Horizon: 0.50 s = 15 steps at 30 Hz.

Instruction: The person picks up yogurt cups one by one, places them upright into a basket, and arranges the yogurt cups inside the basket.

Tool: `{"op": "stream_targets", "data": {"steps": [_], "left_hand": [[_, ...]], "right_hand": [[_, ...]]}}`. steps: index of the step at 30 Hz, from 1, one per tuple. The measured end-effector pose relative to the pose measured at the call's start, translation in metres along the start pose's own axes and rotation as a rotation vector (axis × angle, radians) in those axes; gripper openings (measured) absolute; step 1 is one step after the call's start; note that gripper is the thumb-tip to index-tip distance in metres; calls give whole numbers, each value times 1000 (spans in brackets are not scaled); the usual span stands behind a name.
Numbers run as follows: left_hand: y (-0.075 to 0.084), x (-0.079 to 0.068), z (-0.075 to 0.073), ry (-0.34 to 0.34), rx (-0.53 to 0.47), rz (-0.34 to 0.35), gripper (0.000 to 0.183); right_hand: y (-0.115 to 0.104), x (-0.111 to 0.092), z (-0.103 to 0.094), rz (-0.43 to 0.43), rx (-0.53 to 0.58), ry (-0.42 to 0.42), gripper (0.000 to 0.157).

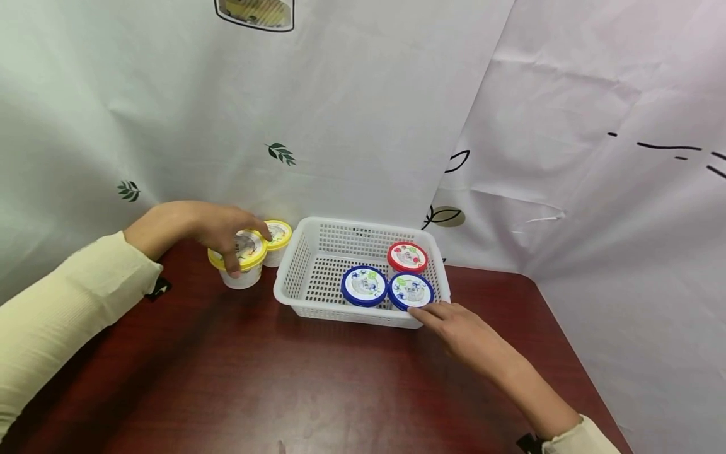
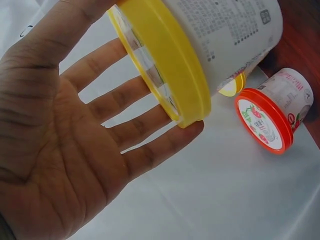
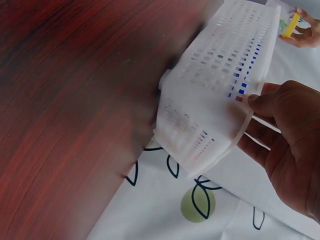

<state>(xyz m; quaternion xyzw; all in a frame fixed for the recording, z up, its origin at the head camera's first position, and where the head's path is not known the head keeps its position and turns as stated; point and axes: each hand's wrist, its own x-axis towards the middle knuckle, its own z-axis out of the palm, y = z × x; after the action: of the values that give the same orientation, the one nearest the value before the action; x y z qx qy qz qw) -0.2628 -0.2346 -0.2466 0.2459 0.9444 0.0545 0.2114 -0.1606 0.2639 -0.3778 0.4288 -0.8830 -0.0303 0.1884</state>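
My left hand [image 1: 212,228] grips a white paper tub with a yellow lid [image 2: 175,55] by its lid, thumb on one side and fingers on the other. Just behind it stands another yellow-lidded tub [image 1: 278,234]. A red-lidded tub [image 2: 270,117] shows beyond the held one in the left wrist view; the left hand and arm hide it in the head view. My right hand [image 1: 462,328] pinches the front right rim of a white plastic basket [image 3: 200,115], thumb outside, fingers inside. Within the basket are two blue-lidded tubs [image 1: 364,285] and a red-lidded tub [image 1: 407,257], grouped at the right.
The basket stands on a dark red-brown wooden table [image 1: 317,384], near its back edge. A pale cloth [image 1: 363,126] with printed leaves hangs behind and along the right side of the table.
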Motion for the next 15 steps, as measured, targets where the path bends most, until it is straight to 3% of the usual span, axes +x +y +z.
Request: {"op": "stream_targets", "data": {"steps": [15], "left_hand": [[9,2,-8,-11,13,-15,96]], "right_hand": [[0,-1,0,7,5,-9,62]]}}
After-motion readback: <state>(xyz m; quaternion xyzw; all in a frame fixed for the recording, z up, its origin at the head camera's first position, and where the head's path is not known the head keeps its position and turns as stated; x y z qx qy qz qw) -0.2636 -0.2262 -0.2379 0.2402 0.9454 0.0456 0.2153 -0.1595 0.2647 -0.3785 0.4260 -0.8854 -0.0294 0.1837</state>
